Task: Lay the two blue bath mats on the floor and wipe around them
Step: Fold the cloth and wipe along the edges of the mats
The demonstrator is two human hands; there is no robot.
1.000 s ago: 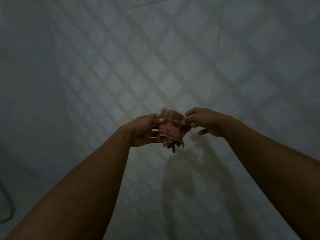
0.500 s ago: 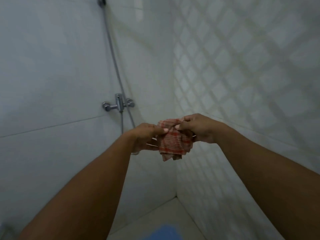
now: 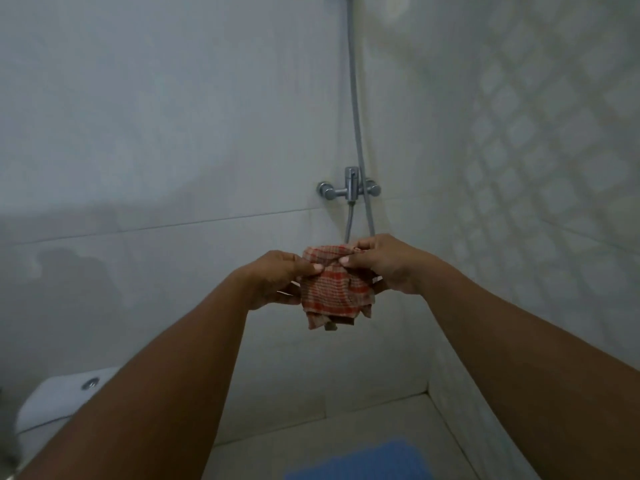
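View has swung left: shower mixer (image 3: pixel 349 188) now centred, toilet tank (image 3: pixel 59 396) appearing.

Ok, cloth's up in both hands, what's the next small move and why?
Probably bring the checked cloth down to the floor beside the blue mat. Left hand and right hand pinch it bunched at chest height, one mat already lies flat, and no wiping contact exists yet.

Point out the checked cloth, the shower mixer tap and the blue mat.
checked cloth (image 3: pixel 334 289): head view, middle of its hanging front
shower mixer tap (image 3: pixel 350 188): head view, central body
blue mat (image 3: pixel 360 460): head view, visible top surface
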